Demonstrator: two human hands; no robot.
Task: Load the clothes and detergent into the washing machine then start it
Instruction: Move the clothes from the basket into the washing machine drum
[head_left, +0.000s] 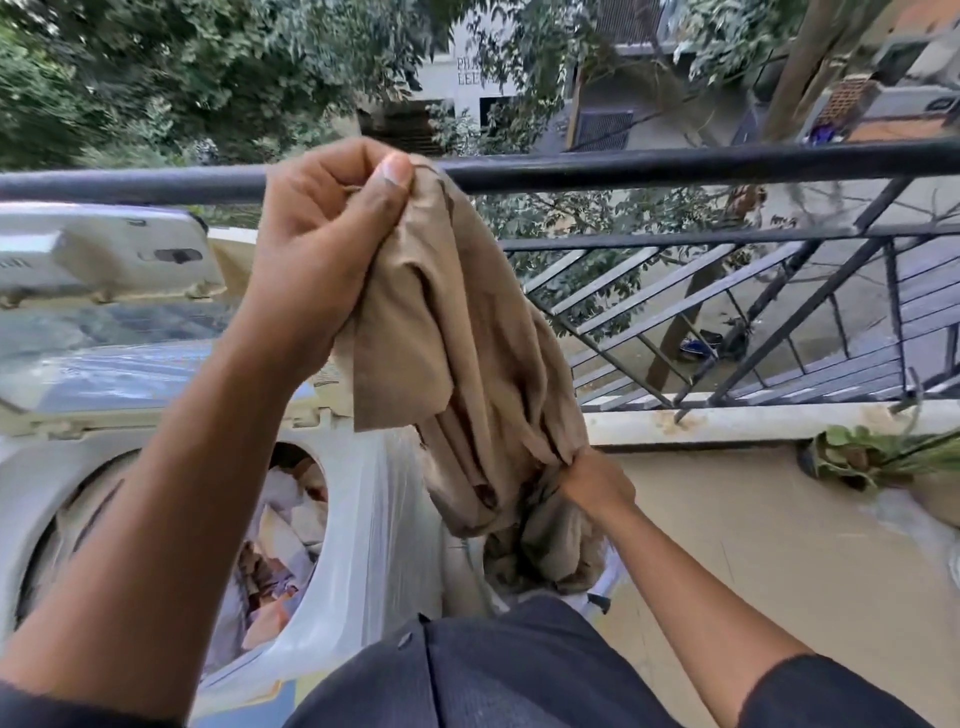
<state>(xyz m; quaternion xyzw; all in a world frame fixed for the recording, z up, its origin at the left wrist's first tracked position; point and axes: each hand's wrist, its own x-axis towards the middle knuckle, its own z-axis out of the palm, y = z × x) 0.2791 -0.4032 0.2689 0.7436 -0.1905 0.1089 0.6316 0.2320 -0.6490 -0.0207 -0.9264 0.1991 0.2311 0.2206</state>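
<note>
Held high at 12 o'clock: left hand (332, 228), fingers curled and thumb pinching the top of a tan cloth (467, 353), raised in front of the rail (675, 163)

Hung from that grip in long folds, down toward 5 o'clock, lower end bunched and gripped by the right hand (592, 480), fingers closed into the fabric

Sat below the right hand at 6 o'clock: more tan fabric heaped in a container, its kind too hidden to tell

Stood at 8 o'clock: washer (31, 499), top-loading, lid (104, 254) tipped up at 10 o'clock, drum (280, 530) open and already holding mixed clothes in pale and reddish tones

Draped between drum and hanging cloth: clear plastic bag (384, 519), touching the washer's edge

Ran across from 9 to 3 o'clock: dark metal rail, slanted bars beneath it at 3 o'clock, trees and buildings beyond

Rested at 4 o'clock on the ledge (727, 421): potted plant (872, 457), well apart from both hands

Showed along the bottom at 6 o'clock: dark garment of the person, both forearms bare

Detergent not made out anywhere
</note>
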